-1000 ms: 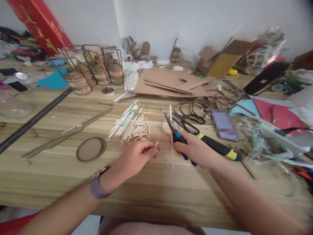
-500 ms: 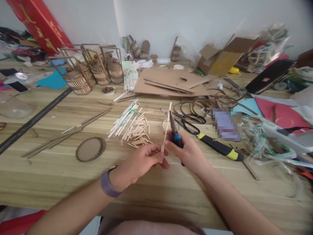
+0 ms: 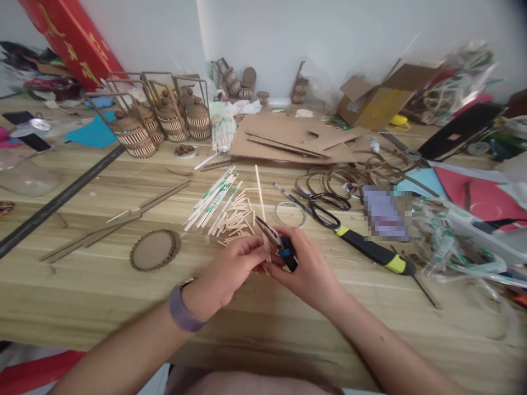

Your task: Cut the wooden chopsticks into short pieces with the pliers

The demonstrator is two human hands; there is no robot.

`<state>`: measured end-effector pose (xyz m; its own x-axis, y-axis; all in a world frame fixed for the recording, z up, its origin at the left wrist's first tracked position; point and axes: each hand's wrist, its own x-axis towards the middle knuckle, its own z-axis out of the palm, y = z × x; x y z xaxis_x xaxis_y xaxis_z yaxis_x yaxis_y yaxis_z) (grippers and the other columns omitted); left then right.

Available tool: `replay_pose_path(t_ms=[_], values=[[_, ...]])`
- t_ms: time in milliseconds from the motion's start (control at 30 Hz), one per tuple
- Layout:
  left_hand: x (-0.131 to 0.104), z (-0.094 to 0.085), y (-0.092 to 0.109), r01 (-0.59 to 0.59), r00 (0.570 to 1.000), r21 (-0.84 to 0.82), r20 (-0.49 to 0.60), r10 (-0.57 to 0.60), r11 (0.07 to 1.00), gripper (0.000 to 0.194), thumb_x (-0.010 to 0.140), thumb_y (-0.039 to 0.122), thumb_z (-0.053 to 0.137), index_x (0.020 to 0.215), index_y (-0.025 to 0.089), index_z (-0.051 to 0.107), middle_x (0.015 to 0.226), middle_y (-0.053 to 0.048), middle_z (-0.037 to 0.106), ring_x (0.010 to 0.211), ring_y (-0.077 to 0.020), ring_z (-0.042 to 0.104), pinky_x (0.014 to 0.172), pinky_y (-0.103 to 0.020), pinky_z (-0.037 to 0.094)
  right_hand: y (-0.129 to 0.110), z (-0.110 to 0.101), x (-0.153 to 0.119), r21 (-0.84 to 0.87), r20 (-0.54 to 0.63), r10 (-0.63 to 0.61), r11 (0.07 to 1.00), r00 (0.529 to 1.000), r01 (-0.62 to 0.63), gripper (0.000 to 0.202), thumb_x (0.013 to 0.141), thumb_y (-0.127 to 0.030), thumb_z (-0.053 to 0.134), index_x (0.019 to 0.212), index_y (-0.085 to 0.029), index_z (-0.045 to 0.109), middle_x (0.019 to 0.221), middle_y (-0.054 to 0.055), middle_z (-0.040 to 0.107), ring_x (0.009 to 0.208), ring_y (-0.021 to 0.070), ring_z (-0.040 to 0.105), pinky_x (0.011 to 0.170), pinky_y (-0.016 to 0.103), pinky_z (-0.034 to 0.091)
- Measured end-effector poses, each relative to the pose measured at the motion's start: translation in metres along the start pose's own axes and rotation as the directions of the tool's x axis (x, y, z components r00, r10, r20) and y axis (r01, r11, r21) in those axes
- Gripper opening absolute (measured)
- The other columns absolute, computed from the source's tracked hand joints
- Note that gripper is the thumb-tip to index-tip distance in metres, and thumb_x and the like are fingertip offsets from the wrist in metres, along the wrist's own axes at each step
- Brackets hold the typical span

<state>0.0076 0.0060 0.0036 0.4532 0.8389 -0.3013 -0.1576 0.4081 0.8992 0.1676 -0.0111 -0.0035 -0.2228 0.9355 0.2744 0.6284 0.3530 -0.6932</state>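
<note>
My left hand (image 3: 242,257) is closed, its thumb and fingers pinching the lower part of a slim wooden chopstick (image 3: 259,189) that points up and away. In my right hand (image 3: 307,263) is a pair of pliers (image 3: 272,236) with black and blue handles, their jaws at the chopstick just above my left fingertips. Whether the jaws grip it I cannot tell. Just beyond my hands lies a pile of short cut wooden pieces (image 3: 236,219). Beside it are chopsticks in green-printed wrappers (image 3: 214,195).
To the left lie scalloped cardboard discs (image 3: 152,249) and brown strips (image 3: 111,227). Scissors (image 3: 325,211), a clear ring (image 3: 290,214) and a black-yellow handled tool (image 3: 374,252) are on the right. Farther back stand small slatted baskets (image 3: 168,118) and a cardboard sheet (image 3: 280,129).
My right hand has turned the pliers leftward and lowered their jaws from near the chopstick's top to its lower part. The chopstick now leans left instead of right.
</note>
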Motion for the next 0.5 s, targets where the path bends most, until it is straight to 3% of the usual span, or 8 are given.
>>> replay_pose_path(t_ms=[133,233,267,333,400,500], values=[[0.000,-0.004,0.003,-0.080,0.991,-0.002,-0.112,0.080,0.997,0.027,0.076,0.043,0.070,0.080,0.017,0.069,0.083,-0.005,0.070,0.084,-0.0184,0.061,0.072,-0.026,0.044,-0.004,-0.005,0.001,0.103,-0.001,0.174,0.980,0.985,-0.173,0.037,0.072,-0.031,0.069,0.102,-0.022,0.051,0.087,0.002,0.063,0.077,0.0197,0.059,0.067,0.030,0.046],[0.000,-0.009,0.005,-0.174,0.973,-0.012,-0.153,0.170,0.985,0.025,0.078,0.041,0.070,0.085,0.017,0.070,0.094,-0.005,0.070,0.089,-0.0183,0.061,0.079,-0.028,0.046,-0.006,-0.010,0.003,0.329,0.176,0.284,0.885,0.942,-0.329,0.031,0.075,-0.046,0.067,0.085,-0.021,0.052,0.068,-0.002,0.055,0.060,0.0145,0.051,0.055,0.027,0.039],[0.001,-0.009,0.004,-0.193,0.977,-0.047,-0.104,0.187,0.980,0.024,0.079,0.040,0.070,0.086,0.017,0.069,0.092,-0.005,0.069,0.086,-0.0179,0.062,0.078,-0.029,0.048,-0.007,-0.010,0.003,0.456,0.272,0.285,0.803,0.919,-0.384,0.034,0.075,-0.051,0.066,0.082,-0.020,0.052,0.065,-0.003,0.053,0.057,0.0133,0.049,0.053,0.026,0.038],[0.000,-0.009,0.002,-0.171,0.981,-0.141,0.064,0.181,0.975,0.023,0.082,0.040,0.067,0.085,0.018,0.067,0.080,-0.003,0.067,0.073,-0.0178,0.064,0.070,-0.033,0.053,-0.008,-0.008,0.003,0.678,0.447,0.248,0.534,0.860,-0.506,0.042,0.072,-0.058,0.067,0.081,-0.019,0.053,0.065,-0.003,0.053,0.055,0.0115,0.049,0.051,0.025,0.038],[0.000,-0.007,-0.001,-0.103,0.970,-0.198,0.198,0.142,0.975,0.023,0.084,0.041,0.064,0.081,0.018,0.063,0.067,0.000,0.061,0.059,-0.0178,0.063,0.058,-0.034,0.055,-0.008,-0.003,0.002,0.758,0.558,0.212,0.263,0.802,-0.597,0.046,0.068,-0.059,0.072,0.082,-0.019,0.053,0.067,-0.003,0.055,0.053,0.0102,0.050,0.050,0.024,0.039],[-0.001,-0.004,-0.003,-0.050,0.977,-0.195,0.195,0.089,0.980,0.023,0.084,0.040,0.064,0.082,0.018,0.061,0.061,0.002,0.057,0.051,-0.0167,0.061,0.049,-0.032,0.055,-0.009,0.003,0.000,0.742,0.648,0.182,0.068,0.739,-0.667,0.040,0.070,-0.050,0.075,0.083,-0.020,0.053,0.066,-0.004,0.057,0.051,0.0089,0.051,0.049,0.023,0.040]])
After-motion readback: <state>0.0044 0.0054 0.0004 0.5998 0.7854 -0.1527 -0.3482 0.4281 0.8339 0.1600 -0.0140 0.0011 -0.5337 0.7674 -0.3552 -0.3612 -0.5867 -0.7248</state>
